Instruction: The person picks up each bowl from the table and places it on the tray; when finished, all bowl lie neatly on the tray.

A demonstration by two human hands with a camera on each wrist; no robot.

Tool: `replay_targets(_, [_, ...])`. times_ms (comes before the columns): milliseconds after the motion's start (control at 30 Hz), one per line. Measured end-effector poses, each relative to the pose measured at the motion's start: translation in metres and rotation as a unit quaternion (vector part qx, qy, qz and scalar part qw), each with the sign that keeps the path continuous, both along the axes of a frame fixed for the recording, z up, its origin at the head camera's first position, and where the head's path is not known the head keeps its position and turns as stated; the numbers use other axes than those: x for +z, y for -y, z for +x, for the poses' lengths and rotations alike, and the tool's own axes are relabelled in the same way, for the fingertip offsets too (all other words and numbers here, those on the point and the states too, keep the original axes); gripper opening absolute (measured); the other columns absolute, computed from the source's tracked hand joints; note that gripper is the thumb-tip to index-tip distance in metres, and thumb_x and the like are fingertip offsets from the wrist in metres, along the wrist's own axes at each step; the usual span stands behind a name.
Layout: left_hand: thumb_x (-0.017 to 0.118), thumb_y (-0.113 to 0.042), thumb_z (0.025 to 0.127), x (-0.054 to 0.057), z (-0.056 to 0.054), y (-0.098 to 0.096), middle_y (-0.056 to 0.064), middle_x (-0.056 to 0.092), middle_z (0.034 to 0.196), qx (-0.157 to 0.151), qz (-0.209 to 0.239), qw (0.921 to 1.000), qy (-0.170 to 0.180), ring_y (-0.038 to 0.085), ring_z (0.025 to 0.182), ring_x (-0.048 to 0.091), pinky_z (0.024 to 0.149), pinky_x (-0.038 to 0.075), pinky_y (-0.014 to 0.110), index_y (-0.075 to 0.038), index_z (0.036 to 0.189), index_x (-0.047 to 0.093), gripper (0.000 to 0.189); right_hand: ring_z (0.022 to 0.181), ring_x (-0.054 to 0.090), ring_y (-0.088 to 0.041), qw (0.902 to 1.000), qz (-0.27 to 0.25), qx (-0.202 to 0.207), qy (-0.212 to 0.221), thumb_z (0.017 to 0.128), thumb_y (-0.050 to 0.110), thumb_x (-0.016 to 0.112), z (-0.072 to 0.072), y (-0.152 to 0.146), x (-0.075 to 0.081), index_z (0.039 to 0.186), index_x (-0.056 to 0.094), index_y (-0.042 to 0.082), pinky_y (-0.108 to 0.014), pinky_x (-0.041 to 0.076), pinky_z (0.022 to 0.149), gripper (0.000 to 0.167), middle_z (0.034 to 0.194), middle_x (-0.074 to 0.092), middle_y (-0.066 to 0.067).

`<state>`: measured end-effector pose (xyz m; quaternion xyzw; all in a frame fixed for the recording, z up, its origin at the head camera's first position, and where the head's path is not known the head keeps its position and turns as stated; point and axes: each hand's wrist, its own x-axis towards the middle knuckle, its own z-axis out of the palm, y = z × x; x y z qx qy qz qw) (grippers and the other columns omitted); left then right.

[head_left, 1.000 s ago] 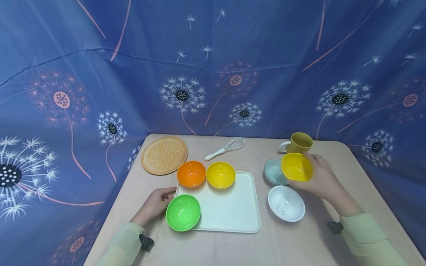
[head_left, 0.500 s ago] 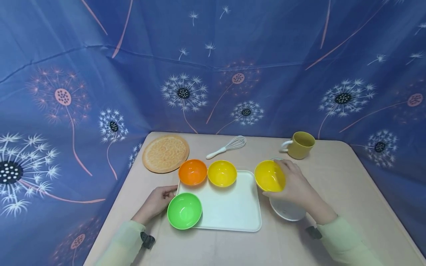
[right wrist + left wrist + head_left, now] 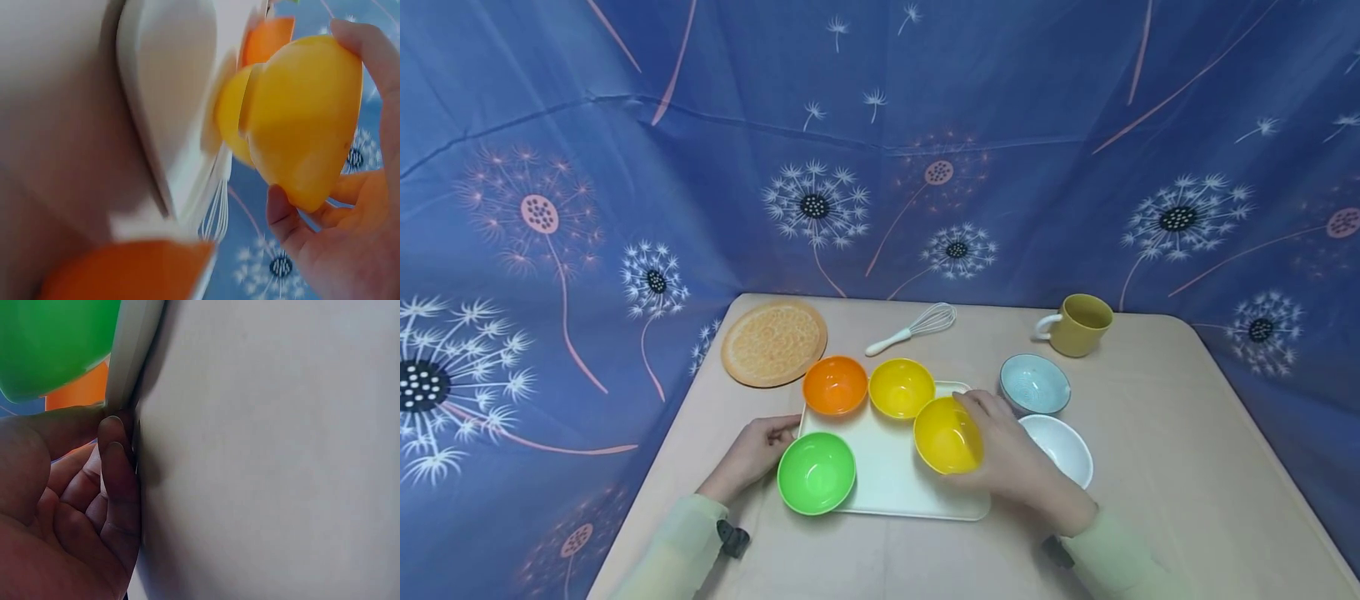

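A yellow bowl (image 3: 947, 435) is in my right hand (image 3: 1011, 454), thumb and fingers gripping its sides. It hangs over the right part of the white tray (image 3: 887, 483), tilted in the right wrist view, where its underside (image 3: 306, 119) shows. At the tray's left edge, my left hand (image 3: 752, 454) pinches the rim between thumb and curled fingers (image 3: 119, 481). On the tray stand an orange bowl (image 3: 835, 386) at the back left corner, a second yellow bowl (image 3: 902, 388) beside it, and a green bowl (image 3: 816, 473) at the front left corner.
Right of the tray are a light blue bowl (image 3: 1035, 383) and a white bowl (image 3: 1063, 446), partly hidden by my right hand. A mustard mug (image 3: 1081, 325) stands behind them. At the back lie a whisk (image 3: 910, 329) and a round tan board (image 3: 775, 343).
My right hand has carried the yellow bowl leftward from above the light blue bowl to over the tray. My left hand has stayed at the tray's edge.
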<state>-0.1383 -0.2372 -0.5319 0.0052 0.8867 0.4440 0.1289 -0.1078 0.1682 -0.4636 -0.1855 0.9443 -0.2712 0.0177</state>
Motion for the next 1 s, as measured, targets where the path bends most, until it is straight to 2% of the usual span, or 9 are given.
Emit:
replay_targets(267, [0.068, -0.006, 0.099, 0.000, -0.001, -0.001, -0.001, 0.060, 0.079, 0.004, 0.001, 1.0000, 0.007, 0.017, 0.075, 0.054, 0.067, 0.042, 0.030, -0.014, 0.140, 0.069, 0.042, 0.130, 0.041, -0.015, 0.9982, -0.018, 0.013, 0.056, 0.059, 0.062, 0.093, 0.014, 0.031, -0.016, 0.157, 0.044, 0.021, -0.049, 0.044, 0.106, 0.118, 0.147, 0.043, 0.008])
replay_targets(433, [0.068, -0.006, 0.098, 0.000, -0.001, -0.001, -0.001, 0.061, 0.081, 0.002, -0.001, 1.0000, 0.000, 0.017, 0.077, 0.054, 0.069, 0.043, 0.031, -0.012, 0.139, 0.069, 0.041, 0.131, 0.040, -0.013, 0.9983, -0.027, 0.044, 0.029, 0.059, 0.066, 0.092, 0.017, 0.044, -0.031, 0.158, 0.042, 0.018, -0.045, 0.045, 0.106, 0.122, 0.151, 0.041, 0.009])
replay_targets(600, [0.068, -0.004, 0.097, -0.001, -0.001, -0.001, -0.002, 0.060, 0.076, 0.004, 0.000, 1.0000, -0.004, 0.017, 0.073, 0.053, 0.068, 0.042, 0.030, -0.012, 0.138, 0.070, 0.042, 0.130, 0.039, -0.013, 0.9972, -0.028, 0.069, 0.011, 0.060, 0.064, 0.093, 0.020, 0.055, -0.039, 0.160, 0.039, 0.014, -0.043, 0.046, 0.105, 0.124, 0.153, 0.040, 0.006])
replay_targets(800, [0.069, -0.001, 0.095, -0.001, -0.001, -0.001, -0.002, 0.058, 0.073, 0.004, 0.005, 1.0000, -0.006, 0.016, 0.069, 0.052, 0.065, 0.041, 0.028, -0.012, 0.138, 0.070, 0.044, 0.133, 0.038, -0.015, 0.9967, -0.030, 0.075, 0.008, 0.063, 0.067, 0.091, 0.022, 0.063, -0.041, 0.162, 0.036, 0.012, -0.043, 0.046, 0.106, 0.126, 0.156, 0.038, 0.003])
replay_targets(1000, [0.068, -0.001, 0.095, -0.001, 0.000, -0.001, -0.002, 0.059, 0.074, 0.007, 0.005, 0.9999, -0.006, 0.016, 0.071, 0.052, 0.067, 0.041, 0.029, -0.011, 0.138, 0.070, 0.044, 0.135, 0.039, -0.017, 0.9961, -0.021, 0.085, -0.002, 0.063, 0.074, 0.087, 0.022, 0.064, -0.042, 0.163, 0.034, 0.010, -0.044, 0.045, 0.107, 0.129, 0.159, 0.036, 0.000])
